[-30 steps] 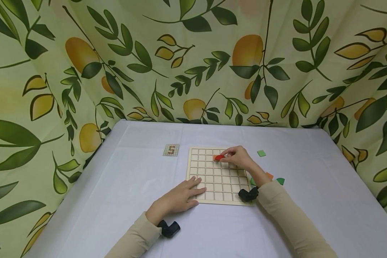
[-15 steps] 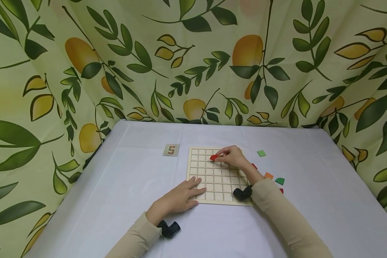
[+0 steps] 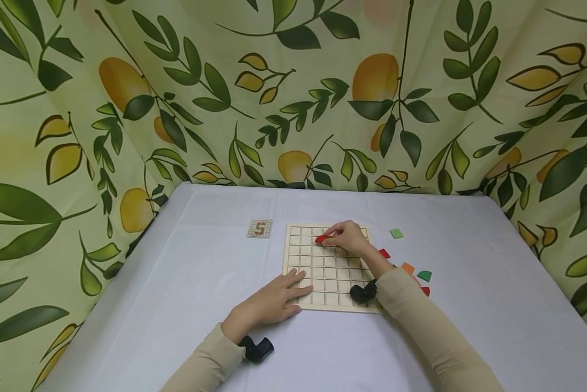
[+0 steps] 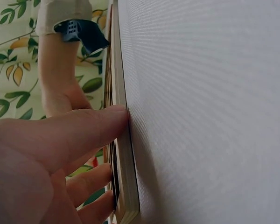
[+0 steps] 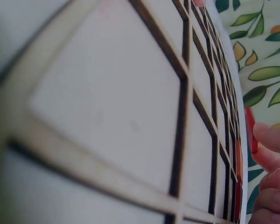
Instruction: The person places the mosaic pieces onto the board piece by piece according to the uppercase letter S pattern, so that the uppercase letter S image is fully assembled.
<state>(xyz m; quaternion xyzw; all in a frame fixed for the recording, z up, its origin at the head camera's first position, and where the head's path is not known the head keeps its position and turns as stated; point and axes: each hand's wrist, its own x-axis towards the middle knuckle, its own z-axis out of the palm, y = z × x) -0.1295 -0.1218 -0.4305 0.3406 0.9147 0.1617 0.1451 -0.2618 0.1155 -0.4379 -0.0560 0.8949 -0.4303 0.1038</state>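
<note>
In the head view my right hand pinches a small red tile over the upper part of a pale wooden grid board. The right wrist view shows this tile tilted up between thumb and finger, above the board. An orange tile and another red tile sit in the grid close by; the hand hides them in the head view. My left hand rests with spread fingers on the board's lower left corner, its thumb against the side edge in the left wrist view.
Left of the board lies a small pattern card with an S made of coloured squares. To the right are loose tiles: light green, red, orange and dark green, some partly behind the right sleeve.
My right hand has shifted left along the upper part of the board, carrying the red tile. More loose tiles show beside the forearm. The left hand has stayed still.
</note>
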